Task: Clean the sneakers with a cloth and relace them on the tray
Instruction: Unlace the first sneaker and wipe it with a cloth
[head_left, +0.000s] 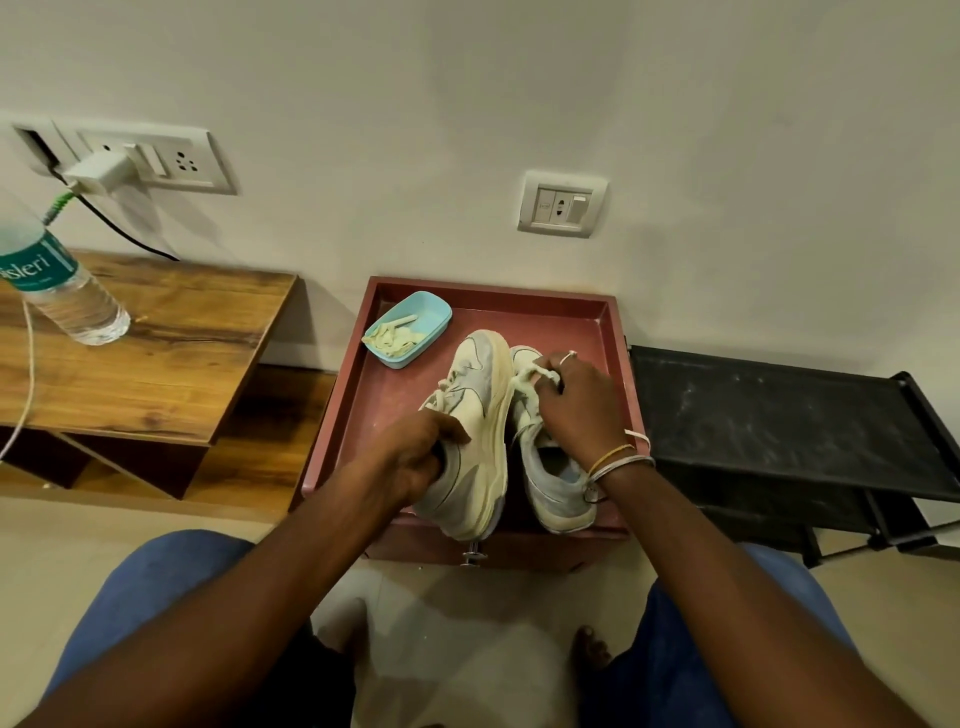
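Fingers (558, 370) on sneakers (480, 395), tray (384, 410) against wall (467, 130)

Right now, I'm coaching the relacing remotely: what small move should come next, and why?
Probably pull the lace snug on the right sneaker: the right hand pinches it over the shoe's front half, while the left hand grips the left sneaker, tipped on its side on the tray.

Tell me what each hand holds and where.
Left hand grips the tilted left sneaker by its collar. Right hand pinches whitish lace or cloth over the right sneaker.
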